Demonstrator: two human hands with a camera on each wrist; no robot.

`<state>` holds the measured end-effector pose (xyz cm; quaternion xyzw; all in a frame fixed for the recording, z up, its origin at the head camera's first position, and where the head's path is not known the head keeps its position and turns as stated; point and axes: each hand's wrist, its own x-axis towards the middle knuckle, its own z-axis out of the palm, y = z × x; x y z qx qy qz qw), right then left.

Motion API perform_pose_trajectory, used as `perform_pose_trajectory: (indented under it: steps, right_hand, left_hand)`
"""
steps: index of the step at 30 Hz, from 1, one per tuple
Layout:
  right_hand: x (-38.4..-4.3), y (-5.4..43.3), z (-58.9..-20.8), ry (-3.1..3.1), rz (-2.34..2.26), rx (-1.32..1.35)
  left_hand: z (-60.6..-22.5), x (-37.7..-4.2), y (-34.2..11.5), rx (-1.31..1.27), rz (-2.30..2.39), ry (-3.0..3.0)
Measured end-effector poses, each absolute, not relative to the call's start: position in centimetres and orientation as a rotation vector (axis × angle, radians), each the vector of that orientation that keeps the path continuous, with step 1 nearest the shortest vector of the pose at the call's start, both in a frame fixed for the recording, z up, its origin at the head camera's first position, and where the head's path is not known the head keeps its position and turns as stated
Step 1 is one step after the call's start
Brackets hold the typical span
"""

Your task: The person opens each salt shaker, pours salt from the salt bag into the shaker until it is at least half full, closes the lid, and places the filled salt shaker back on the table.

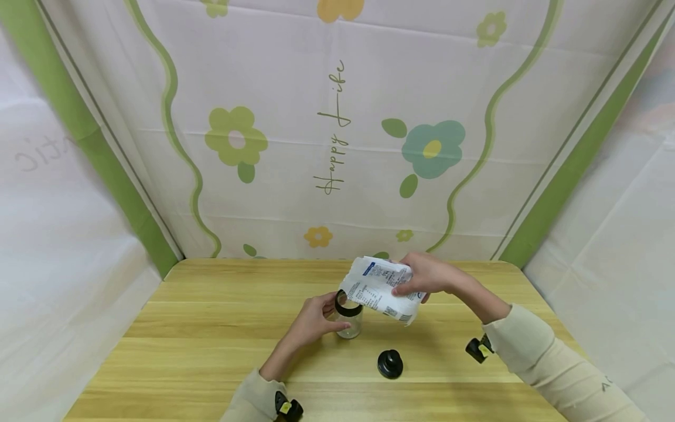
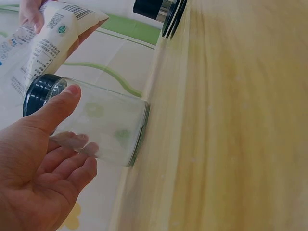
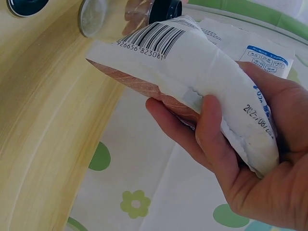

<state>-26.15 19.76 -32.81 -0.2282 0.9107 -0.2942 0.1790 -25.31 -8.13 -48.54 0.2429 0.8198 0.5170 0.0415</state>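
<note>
A clear glass jar [image 2: 108,120] with a black collar stands upright on the wooden table, and nothing shows inside its glass. My left hand [image 1: 314,318] holds it, thumb on one side and fingers round the other. Above and to the right, my right hand [image 1: 428,274] grips a white printed packet [image 1: 377,287], tilted so that its upper left end lies over the jar's mouth. Barcode and print face the camera in the right wrist view, where the fingers [image 3: 211,120] curl round the packet's lower edge.
A black lid [image 1: 390,364] with a knob lies on the table [image 1: 211,351], to the right of the jar and nearer me. Behind the table's far edge hangs a white curtain [image 1: 285,88] with flowers, and further curtains close off both sides.
</note>
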Motion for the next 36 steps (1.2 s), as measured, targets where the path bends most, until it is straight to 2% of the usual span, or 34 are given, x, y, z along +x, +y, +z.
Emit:
perform_pose_trajectory:
  steps: [36]
  right_hand:
    - [-26.21, 19.67, -32.58, 2.564, -0.817, -0.647]
  left_hand:
    - [-48.61, -25.44, -8.13, 0.744, 1.583, 2.501]
